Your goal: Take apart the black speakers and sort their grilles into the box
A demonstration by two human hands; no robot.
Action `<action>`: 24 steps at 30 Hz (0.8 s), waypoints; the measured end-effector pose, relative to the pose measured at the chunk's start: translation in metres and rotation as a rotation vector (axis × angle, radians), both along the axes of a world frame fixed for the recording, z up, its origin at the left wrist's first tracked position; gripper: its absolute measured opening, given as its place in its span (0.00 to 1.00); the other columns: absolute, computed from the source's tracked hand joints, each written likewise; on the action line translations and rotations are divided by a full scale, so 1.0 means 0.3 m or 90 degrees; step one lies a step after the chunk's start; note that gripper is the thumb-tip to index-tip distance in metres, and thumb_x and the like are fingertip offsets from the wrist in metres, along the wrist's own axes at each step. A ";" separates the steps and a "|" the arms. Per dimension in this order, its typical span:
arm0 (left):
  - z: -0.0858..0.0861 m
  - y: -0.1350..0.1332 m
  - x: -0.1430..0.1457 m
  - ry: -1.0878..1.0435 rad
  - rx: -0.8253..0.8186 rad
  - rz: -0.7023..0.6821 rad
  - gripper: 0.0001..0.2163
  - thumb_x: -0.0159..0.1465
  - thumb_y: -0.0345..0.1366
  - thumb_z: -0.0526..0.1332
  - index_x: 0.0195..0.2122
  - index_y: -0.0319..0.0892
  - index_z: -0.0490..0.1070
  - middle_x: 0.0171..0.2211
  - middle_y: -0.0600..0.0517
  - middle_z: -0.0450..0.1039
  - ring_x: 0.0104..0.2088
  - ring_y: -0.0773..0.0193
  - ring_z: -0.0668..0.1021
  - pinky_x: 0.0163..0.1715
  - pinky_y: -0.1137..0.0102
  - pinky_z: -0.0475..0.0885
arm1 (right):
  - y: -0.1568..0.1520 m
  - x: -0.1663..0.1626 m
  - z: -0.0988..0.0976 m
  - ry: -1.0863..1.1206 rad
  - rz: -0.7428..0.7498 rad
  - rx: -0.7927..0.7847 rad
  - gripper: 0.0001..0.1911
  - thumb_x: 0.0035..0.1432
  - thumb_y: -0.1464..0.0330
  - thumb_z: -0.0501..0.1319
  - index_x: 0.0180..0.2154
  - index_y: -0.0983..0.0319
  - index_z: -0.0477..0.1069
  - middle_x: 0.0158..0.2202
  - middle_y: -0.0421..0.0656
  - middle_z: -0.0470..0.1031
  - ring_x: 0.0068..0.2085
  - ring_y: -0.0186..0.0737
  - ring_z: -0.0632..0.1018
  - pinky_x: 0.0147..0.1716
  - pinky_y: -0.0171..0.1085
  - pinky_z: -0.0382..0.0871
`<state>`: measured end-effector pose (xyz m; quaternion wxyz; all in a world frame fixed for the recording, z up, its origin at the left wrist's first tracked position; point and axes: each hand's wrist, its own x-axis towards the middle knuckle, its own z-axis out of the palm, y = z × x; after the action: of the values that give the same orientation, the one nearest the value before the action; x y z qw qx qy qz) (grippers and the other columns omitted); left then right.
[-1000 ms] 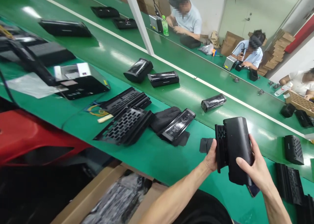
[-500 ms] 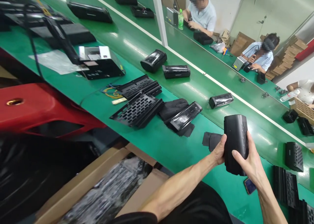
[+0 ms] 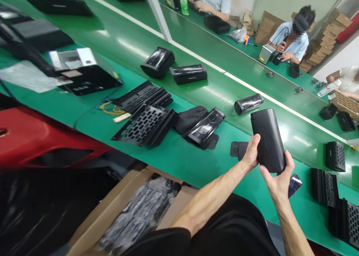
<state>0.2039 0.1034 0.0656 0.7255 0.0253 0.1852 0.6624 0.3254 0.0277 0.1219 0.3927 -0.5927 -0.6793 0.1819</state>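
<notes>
Between my two hands a black speaker housing is held up over the table's front edge, its smooth broad side facing me and its top leaning left. My left hand is closed on its left edge, thumb at the side and the other fingers hidden behind. My right hand grips the lower right corner, with its thumb near the bottom edge. Small dark cloth-like pieces lie just left of my left hand. A phone lies by my right wrist.
Perforated black panels and a glossy-faced speaker lie left on the green table. Several units sit on the green belt. More panels are at right. An open carton stands below. Co-workers sit across.
The housing has turned in my hands, now leaning left and showing its smooth side instead of the slotted one. My right hand has shifted to its lower corner. The camera view has moved.
</notes>
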 end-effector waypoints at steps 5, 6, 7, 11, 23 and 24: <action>0.004 0.022 0.031 -0.003 -0.002 -0.014 0.36 0.61 0.59 0.75 0.62 0.38 0.75 0.52 0.38 0.85 0.57 0.41 0.84 0.61 0.52 0.76 | 0.046 -0.034 -0.037 0.047 -0.037 0.063 0.46 0.59 0.49 0.71 0.70 0.56 0.56 0.68 0.56 0.60 0.70 0.64 0.66 0.70 0.66 0.61; 0.003 0.022 0.035 -0.002 0.001 -0.024 0.36 0.61 0.59 0.75 0.61 0.38 0.76 0.52 0.38 0.85 0.57 0.41 0.84 0.61 0.52 0.76 | 0.054 -0.032 -0.029 0.050 -0.036 0.068 0.45 0.59 0.49 0.72 0.69 0.56 0.57 0.67 0.56 0.61 0.69 0.64 0.67 0.69 0.66 0.62; 0.001 0.023 0.034 0.001 0.005 -0.036 0.36 0.61 0.60 0.75 0.60 0.37 0.76 0.52 0.37 0.85 0.58 0.40 0.83 0.61 0.51 0.76 | 0.059 -0.027 -0.019 0.051 -0.036 0.070 0.44 0.59 0.49 0.72 0.68 0.56 0.58 0.67 0.56 0.61 0.69 0.64 0.68 0.69 0.66 0.62; 0.016 0.046 -0.059 0.082 0.049 -0.081 0.39 0.54 0.64 0.77 0.57 0.38 0.78 0.54 0.36 0.84 0.58 0.37 0.82 0.60 0.50 0.76 | 0.056 0.016 0.033 0.076 -0.031 0.043 0.44 0.57 0.48 0.73 0.67 0.56 0.62 0.66 0.55 0.64 0.68 0.63 0.69 0.68 0.64 0.64; 0.209 0.159 -0.445 0.520 0.395 -0.199 0.39 0.51 0.39 0.80 0.66 0.44 0.76 0.62 0.40 0.77 0.60 0.34 0.78 0.61 0.49 0.72 | 0.009 0.215 0.137 0.157 0.074 -0.184 0.45 0.51 0.45 0.76 0.65 0.54 0.68 0.62 0.52 0.74 0.56 0.61 0.78 0.53 0.53 0.78; 0.198 0.144 -0.426 0.519 0.383 -0.176 0.39 0.51 0.40 0.80 0.66 0.43 0.76 0.60 0.41 0.77 0.59 0.35 0.78 0.61 0.51 0.72 | 0.016 0.223 0.145 0.157 0.081 -0.196 0.45 0.51 0.45 0.76 0.64 0.54 0.69 0.61 0.52 0.75 0.55 0.60 0.78 0.51 0.52 0.78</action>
<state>0.0762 0.1466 0.1250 0.6359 0.5122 0.2492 0.5208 0.3923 0.0325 0.1655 0.3653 -0.5751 -0.6260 0.3794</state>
